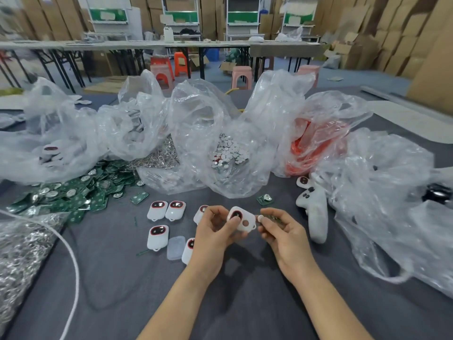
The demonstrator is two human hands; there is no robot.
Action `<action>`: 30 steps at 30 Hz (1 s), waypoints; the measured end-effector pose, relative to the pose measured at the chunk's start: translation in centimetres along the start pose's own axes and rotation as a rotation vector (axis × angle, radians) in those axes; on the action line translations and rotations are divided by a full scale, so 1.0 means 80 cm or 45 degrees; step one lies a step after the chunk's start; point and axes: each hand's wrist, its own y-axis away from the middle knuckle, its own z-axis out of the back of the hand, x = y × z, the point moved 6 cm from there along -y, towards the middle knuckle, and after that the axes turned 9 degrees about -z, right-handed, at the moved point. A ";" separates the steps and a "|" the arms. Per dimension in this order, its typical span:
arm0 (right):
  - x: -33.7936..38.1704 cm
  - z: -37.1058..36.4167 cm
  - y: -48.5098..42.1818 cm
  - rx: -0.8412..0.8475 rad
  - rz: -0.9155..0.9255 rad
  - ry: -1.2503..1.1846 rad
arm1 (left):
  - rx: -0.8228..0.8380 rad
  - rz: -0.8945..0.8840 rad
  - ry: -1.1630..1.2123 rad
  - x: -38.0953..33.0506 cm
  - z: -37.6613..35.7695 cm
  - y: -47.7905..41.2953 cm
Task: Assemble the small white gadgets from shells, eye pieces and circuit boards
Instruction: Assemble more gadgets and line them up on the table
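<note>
Above the grey tabletop (245, 303), the left hand (215, 231) held its grip clamped on a white shell (246, 225), thumb on its red-rimmed eye piece (236, 213) beside an open round hole. Just beside it, the right hand (282, 231) pinched a small white disc (260, 218) and a green circuit board (273, 218).

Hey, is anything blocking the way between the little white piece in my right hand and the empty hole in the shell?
Nothing visible. The right hand pinches the white piece beside the shell, and the thumb of the left hand sits by the filled upper opening, clear of the empty hole.
</note>
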 end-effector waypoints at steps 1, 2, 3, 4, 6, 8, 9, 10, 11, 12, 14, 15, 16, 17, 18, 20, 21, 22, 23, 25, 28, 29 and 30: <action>-0.002 0.000 0.003 0.019 -0.005 0.011 | -0.013 -0.005 0.003 0.000 0.002 0.000; -0.003 0.001 0.006 0.024 -0.005 0.028 | -0.023 -0.007 -0.001 -0.001 0.003 0.000; -0.004 0.002 0.009 0.020 -0.001 0.043 | -0.026 -0.008 -0.010 -0.002 0.004 0.000; -0.004 0.003 0.010 0.016 0.002 0.053 | -0.021 -0.009 -0.018 -0.003 0.004 0.000; -0.004 0.002 0.012 0.016 0.008 0.061 | 0.000 -0.013 -0.025 -0.002 0.004 0.000; -0.003 0.001 0.011 0.011 0.024 0.050 | 0.024 -0.011 -0.042 -0.003 0.004 0.000; -0.003 0.002 0.010 0.002 0.030 0.036 | 0.037 -0.005 -0.051 -0.003 0.004 0.001; -0.002 0.002 0.009 -0.006 0.035 0.021 | 0.047 0.006 -0.063 -0.002 0.004 0.001; -0.001 0.002 0.009 -0.009 0.041 0.009 | 0.055 0.016 -0.072 0.000 0.005 0.000; 0.000 0.002 0.008 -0.010 0.048 0.000 | 0.065 0.024 -0.070 0.001 0.005 0.001; 0.001 0.001 0.008 -0.005 0.053 -0.025 | 0.070 0.025 -0.034 0.002 0.005 0.000; 0.001 0.001 0.008 -0.002 0.053 -0.039 | 0.068 0.020 -0.019 0.002 0.006 0.000; 0.001 0.001 0.008 -0.006 0.057 -0.044 | 0.075 0.014 -0.017 0.003 0.006 -0.002; 0.002 0.003 0.007 -0.020 0.061 -0.034 | 0.094 0.009 -0.032 0.004 0.005 -0.001; 0.002 0.004 0.007 -0.041 0.064 -0.026 | 0.120 0.004 -0.065 0.004 0.004 -0.001; 0.002 0.006 0.004 -0.074 0.058 -0.064 | 0.175 -0.036 -0.178 0.001 0.001 0.001; 0.002 0.007 0.004 -0.077 0.046 -0.096 | 0.198 -0.072 -0.243 -0.002 -0.001 0.001; 0.002 0.008 0.003 -0.076 0.034 -0.111 | 0.217 -0.110 -0.293 -0.004 -0.004 0.002; 0.003 0.008 0.004 -0.076 0.033 -0.097 | 0.225 -0.139 -0.320 -0.006 -0.006 0.002; 0.005 0.010 0.005 -0.091 0.081 0.004 | 0.225 -0.165 -0.338 -0.007 -0.009 0.004; 0.006 0.005 0.009 -0.076 0.138 0.127 | 0.288 -0.199 -0.478 -0.009 -0.013 0.007; 0.004 0.002 0.009 -0.060 0.113 0.119 | 0.318 -0.220 -0.524 -0.010 -0.017 0.009; 0.001 0.001 0.009 -0.055 0.081 0.108 | 0.339 -0.246 -0.554 -0.011 -0.020 0.011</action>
